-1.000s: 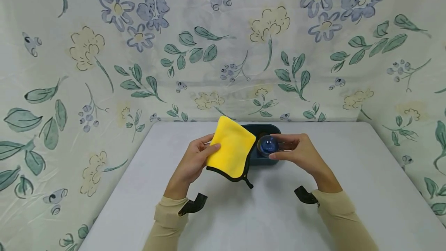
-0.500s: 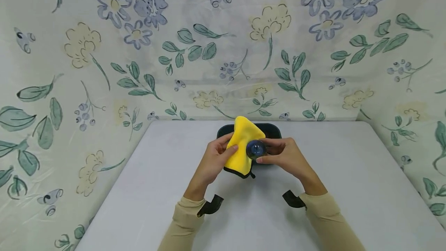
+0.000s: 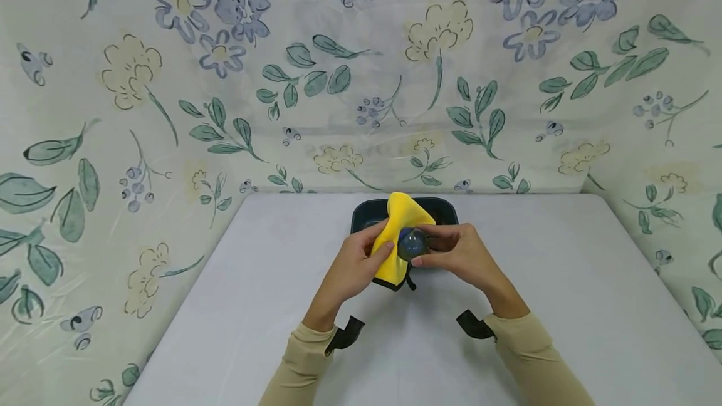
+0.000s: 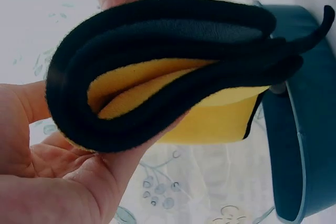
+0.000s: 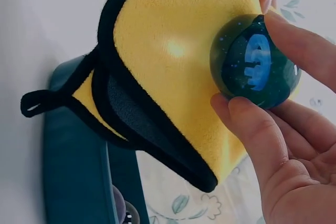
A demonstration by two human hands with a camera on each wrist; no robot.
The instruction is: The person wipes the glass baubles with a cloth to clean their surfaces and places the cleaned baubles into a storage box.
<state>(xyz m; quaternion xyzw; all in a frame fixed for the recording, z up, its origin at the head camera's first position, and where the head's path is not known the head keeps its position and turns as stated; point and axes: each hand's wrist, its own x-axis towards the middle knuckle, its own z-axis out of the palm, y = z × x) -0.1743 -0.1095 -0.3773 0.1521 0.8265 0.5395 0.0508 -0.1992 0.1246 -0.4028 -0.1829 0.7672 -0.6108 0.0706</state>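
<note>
Here the dark blue glass ball is sitting between the fingertips of the right hand, and the folded yellow cloth is pressing against its left side. The ball is being held in the air just in front of the dark teal tray, a little above the table.

To do this wiping well, I think the ball should be turning slowly in the fingertips while the cloth is rubbing, so that every part of the surface is meeting the cloth. The glass looks smooth and slippery, so the pinch should be staying firm but not hard, and the work should be staying over the tray or low over the table, in case the ball is slipping out.

The right hand is pinching the ball: in the right wrist view the thumb is lying under it and a finger is lying over it, both curled around the sphere, with the palm not touching it. The left hand is gripping the cloth, with the thumb on the near face and the other fingers curled behind it. In the left wrist view the black edge of the cloth is showing folded in layers inside this hand.

At the lower edge of the right wrist view, another small round thing is lying in the tray, but I cannot tell what it is.
</note>
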